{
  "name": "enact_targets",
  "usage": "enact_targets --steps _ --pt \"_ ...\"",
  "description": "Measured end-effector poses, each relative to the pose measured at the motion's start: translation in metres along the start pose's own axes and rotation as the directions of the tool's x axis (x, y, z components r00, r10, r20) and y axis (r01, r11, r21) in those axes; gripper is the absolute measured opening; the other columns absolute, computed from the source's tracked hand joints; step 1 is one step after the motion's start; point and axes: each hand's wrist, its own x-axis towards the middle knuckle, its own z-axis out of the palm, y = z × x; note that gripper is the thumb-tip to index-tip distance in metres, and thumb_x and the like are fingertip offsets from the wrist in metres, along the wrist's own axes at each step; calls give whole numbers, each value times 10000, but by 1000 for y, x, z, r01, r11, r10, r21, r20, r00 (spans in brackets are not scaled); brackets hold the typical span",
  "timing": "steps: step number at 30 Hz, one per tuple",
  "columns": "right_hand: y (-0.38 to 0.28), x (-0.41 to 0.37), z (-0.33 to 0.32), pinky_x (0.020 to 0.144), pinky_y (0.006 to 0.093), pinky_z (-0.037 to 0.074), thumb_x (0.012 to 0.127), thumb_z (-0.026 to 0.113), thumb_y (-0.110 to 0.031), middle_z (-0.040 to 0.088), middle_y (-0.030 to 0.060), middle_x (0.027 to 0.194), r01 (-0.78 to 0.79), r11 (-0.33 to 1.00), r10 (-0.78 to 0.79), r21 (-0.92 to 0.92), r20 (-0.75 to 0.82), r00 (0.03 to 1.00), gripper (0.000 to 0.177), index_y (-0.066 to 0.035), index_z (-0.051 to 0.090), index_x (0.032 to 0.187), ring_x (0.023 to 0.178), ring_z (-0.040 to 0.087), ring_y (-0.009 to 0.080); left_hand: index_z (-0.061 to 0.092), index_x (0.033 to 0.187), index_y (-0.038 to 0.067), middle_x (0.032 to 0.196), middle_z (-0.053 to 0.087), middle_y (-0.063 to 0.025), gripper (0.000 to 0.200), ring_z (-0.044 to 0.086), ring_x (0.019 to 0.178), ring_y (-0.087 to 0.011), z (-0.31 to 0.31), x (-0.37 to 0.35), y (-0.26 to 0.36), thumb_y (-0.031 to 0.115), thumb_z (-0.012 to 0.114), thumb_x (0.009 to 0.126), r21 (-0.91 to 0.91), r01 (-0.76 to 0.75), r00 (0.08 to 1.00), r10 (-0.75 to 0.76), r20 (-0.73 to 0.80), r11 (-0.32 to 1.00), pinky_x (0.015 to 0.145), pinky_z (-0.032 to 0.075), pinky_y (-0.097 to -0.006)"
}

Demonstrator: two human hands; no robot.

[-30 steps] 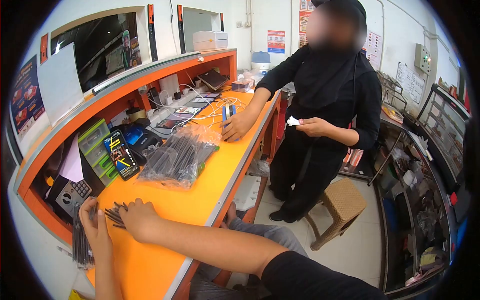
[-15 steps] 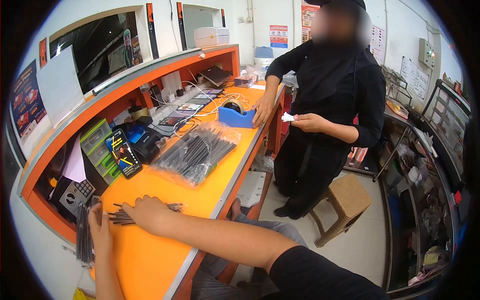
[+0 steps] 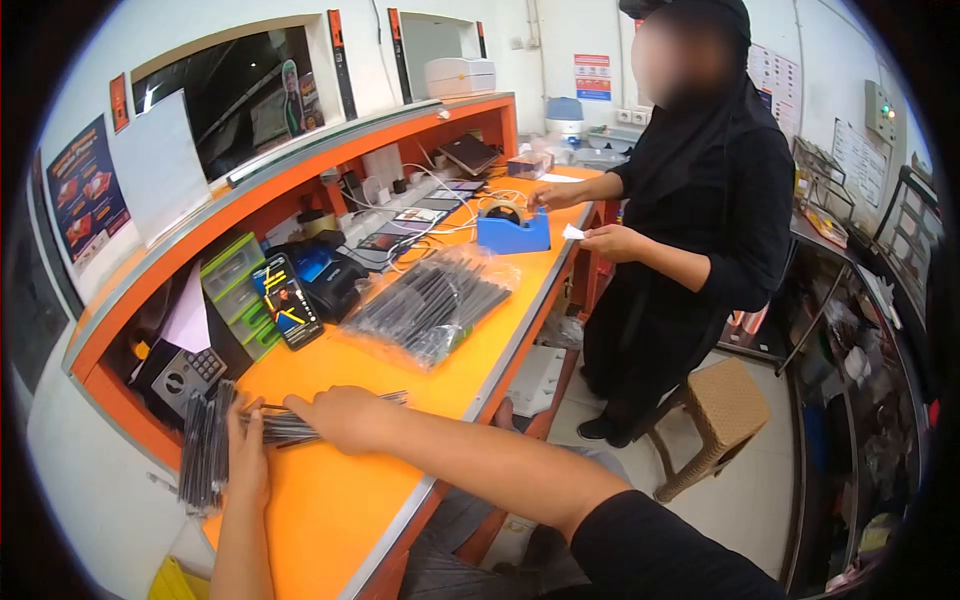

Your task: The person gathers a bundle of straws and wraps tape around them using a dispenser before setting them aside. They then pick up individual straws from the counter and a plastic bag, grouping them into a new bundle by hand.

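Note:
Near the left end of the orange counter (image 3: 310, 500), my left hand (image 3: 248, 445) is closed, fingers near the end of a thin dark stick. It is beside an upright-laid bundle of dark sticks (image 3: 205, 450). My right hand (image 3: 345, 418) lies over a second, loose group of dark sticks (image 3: 285, 427), its fingers wrapped round some of them. Farther along the counter lies a clear plastic bag (image 3: 430, 305) full of similar dark sticks.
A phone (image 3: 290, 302) leans by green drawers (image 3: 238, 285). Beyond the bag stands a blue tape dispenser (image 3: 513, 230). A person in black (image 3: 690, 190) stands at the counter's far side, holding something white (image 3: 573, 232). A woven stool (image 3: 725, 405) is below right.
The view has shifted, so the counter sits farther right. The other person's hand has moved off the tape dispenser and is now behind it. My hands remain at the sticks.

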Motion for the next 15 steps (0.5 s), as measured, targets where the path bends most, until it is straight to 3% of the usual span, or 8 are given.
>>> enact_targets --steps 3,4,8,11,15 --pt "2 -3 -2 783 495 535 836 642 -42 681 241 977 13 1000 -13 21 -13 1000 488 -38 422 1271 922 680 420 488 1337 61 1320 549 -108 315 528 1171 -198 -5 2 -4 228 479 1071 -72 35 994 -27 107 997 1047 395 -347" --pt "4 -3 -1 785 497 533 837 641 -43 681 242 973 11 1000 -10 21 -18 1000 481 -39 421 1266 920 679 421 532 1257 59 1232 578 -80 244 551 1091 -165 -5 4 -7 202 488 1065 -7 -27 997 27 74 1000 974 444 -315" --pt "5 -1 0 796 501 528 845 632 -41 678 247 975 8 1000 -8 0 -29 1000 468 -42 416 1259 928 675 426 535 1210 45 1161 601 -77 218 576 1047 -171 6 -2 6 195 494 1058 -122 56 998 -55 13 991 939 477 -314" --pt "8 -1 4 803 503 528 849 625 -32 676 249 985 -1 999 1 33 -2 1000 463 -36 414 1261 944 673 425 555 1179 80 1134 606 -40 165 567 968 -112 3 -3 8 170 519 1045 12 -13 1000 13 2 1000 783 486 -270" --pt "0 -1 -2 813 505 527 850 619 -23 675 252 1000 -20 997 21 76 -10 1000 460 -25 420 1264 961 671 423 554 1152 78 1087 605 -39 146 564 926 -111 4 -3 10 156 540 1030 -117 30 1000 -30 0 993 754 477 -261"
